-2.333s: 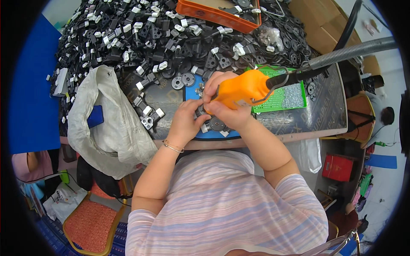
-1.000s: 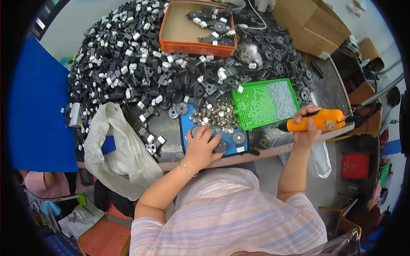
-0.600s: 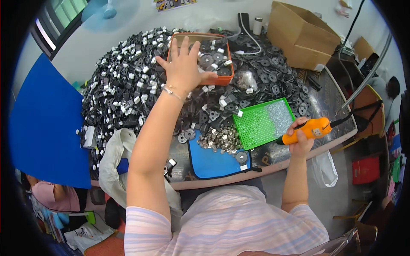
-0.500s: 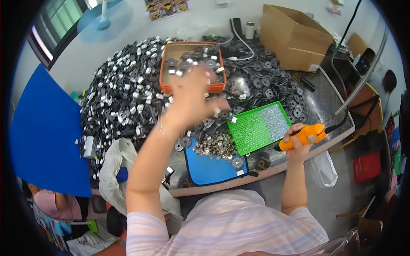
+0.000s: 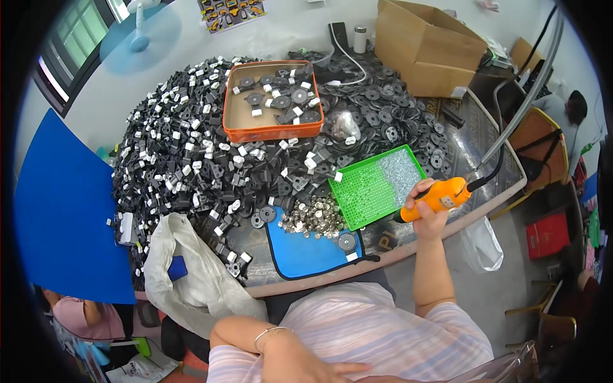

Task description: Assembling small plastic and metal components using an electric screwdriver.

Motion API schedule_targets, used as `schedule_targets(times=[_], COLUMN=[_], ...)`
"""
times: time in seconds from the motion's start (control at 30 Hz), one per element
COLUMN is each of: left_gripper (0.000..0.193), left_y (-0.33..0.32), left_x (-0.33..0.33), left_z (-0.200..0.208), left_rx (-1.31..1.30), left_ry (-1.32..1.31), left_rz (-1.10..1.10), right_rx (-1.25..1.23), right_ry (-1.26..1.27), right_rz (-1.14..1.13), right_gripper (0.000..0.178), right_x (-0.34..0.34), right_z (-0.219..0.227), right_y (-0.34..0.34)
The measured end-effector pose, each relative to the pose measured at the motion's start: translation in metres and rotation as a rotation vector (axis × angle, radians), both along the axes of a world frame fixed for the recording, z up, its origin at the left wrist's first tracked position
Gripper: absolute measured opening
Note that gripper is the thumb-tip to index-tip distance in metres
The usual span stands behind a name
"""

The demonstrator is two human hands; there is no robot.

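My right hand [image 5: 426, 214] is wrapped round an orange corded electric screwdriver [image 5: 447, 195], its dark tip pointing left past the edge of a green tray [image 5: 357, 191]. Small silvery screws [image 5: 402, 173] cover the tray's right part. My left hand [image 5: 294, 360] rests against my striped shirt at the lower edge, partly cut off; a finger stretches out and nothing shows in it. On the blue cloth mat [image 5: 306, 255] lies a grey disc part [image 5: 347, 241] with a white end, beside a heap of small metal pieces [image 5: 313, 217]. An orange-rimmed box [image 5: 273, 133] holds several such disc parts.
A big heap of black-and-white parts [image 5: 185, 147] covers the table's left, and dark discs [image 5: 383, 108] lie at the back. A cardboard box [image 5: 428, 57] stands back right. A white sack [image 5: 191, 281] hangs at the front left edge; a blue panel [image 5: 70, 217] stands left.
My left hand has left the orange-rimmed box and come back to my chest. My right hand keeps the screwdriver beside the tray. The whole view has shifted slightly.
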State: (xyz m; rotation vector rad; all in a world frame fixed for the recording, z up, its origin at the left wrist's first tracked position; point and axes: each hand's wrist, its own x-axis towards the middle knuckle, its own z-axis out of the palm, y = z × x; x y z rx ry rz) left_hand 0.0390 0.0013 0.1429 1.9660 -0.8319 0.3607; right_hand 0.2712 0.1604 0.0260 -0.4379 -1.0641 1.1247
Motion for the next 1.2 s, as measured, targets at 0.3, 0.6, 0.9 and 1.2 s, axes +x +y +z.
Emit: schedule_targets(times=[0.3, 0.6, 0.9, 1.2], left_gripper=[0.073, 0.052, 0.050, 0.052], left_y=[-0.003, 0.072, 0.079, 0.172], left_x=[-0.006, 0.004, 0.011, -0.125], left_z=[-0.028, -0.126, -0.123, -0.007], left_rx=[-0.351, 0.177, 0.255, 0.579], left_ry=[0.100, 0.470, 0.432, 0.215], left_rz=[-0.087, 1.875, 1.907, 2.421], right_rx=[0.032, 0.037, 0.007, 0.053], right_ry=[-0.009, 0.005, -0.028, -0.055], right_rz=[-0.020, 0.023, 0.019, 0.084], right_gripper=[0.030, 0.029, 0.032, 0.031], right_x=[0.005, 0.008, 0.015, 0.013], right_z=[0.005, 0.004, 0.002, 0.003], right_y=[-0.001, -0.004, -0.008, -0.001])
